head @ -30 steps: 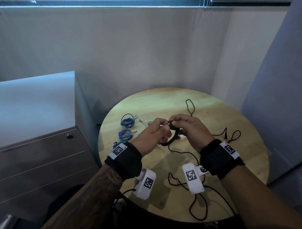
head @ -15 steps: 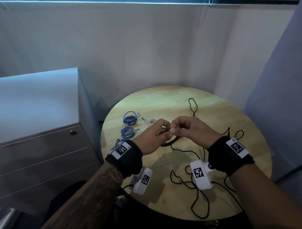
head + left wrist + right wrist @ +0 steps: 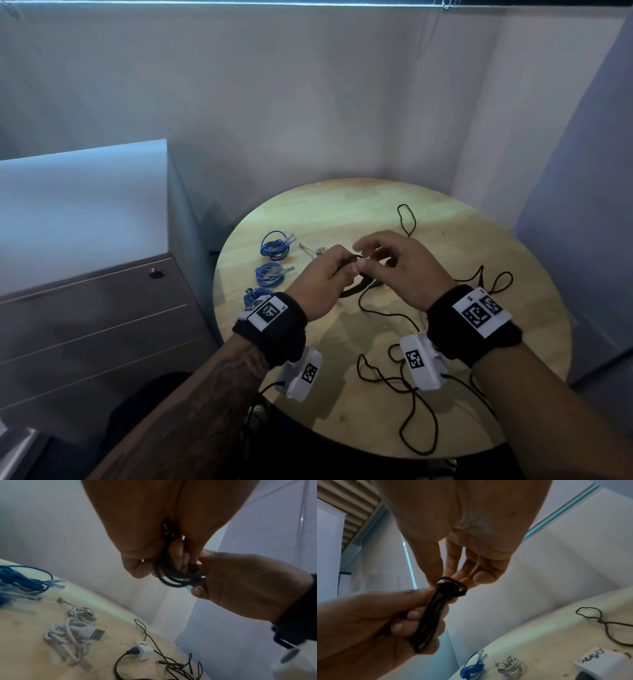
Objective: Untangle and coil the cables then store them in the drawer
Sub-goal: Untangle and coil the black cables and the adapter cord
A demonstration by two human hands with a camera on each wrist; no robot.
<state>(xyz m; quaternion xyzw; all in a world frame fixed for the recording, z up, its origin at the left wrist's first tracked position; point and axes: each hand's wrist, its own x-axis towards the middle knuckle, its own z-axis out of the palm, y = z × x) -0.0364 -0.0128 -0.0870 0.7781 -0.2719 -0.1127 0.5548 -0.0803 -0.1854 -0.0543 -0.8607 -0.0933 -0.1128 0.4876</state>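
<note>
Over the middle of the round wooden table point(image 3: 342, 212), my left hand point(image 3: 337, 270) grips a black cable point(image 3: 429, 618) wound into a narrow coil, fingers curled round the bundle. My right hand point(image 3: 368, 255) meets it from the right. Its thumb and fingertips pinch a small loop at the coil's top end point(image 3: 452, 584), and the other fingers are spread. In the left wrist view the coil point(image 3: 175, 577) sits between both hands. The cable's loose tail point(image 3: 376, 310) trails down onto the table. The grey drawer cabinet point(image 3: 102, 325) stands to the left, all its drawers closed.
Three coiled blue cables point(image 3: 274, 245) lie in a row at the table's left edge. Bundled white cables point(image 3: 68, 635) and a white plug adapter point(image 3: 143, 650) lie under my hands. More loose black cable point(image 3: 411, 394) sprawls over the near and right side.
My right hand's fingers have spread out from a tight pinch, and the hand has shifted over the top of the coil. The left hand keeps its grip on the bundle.
</note>
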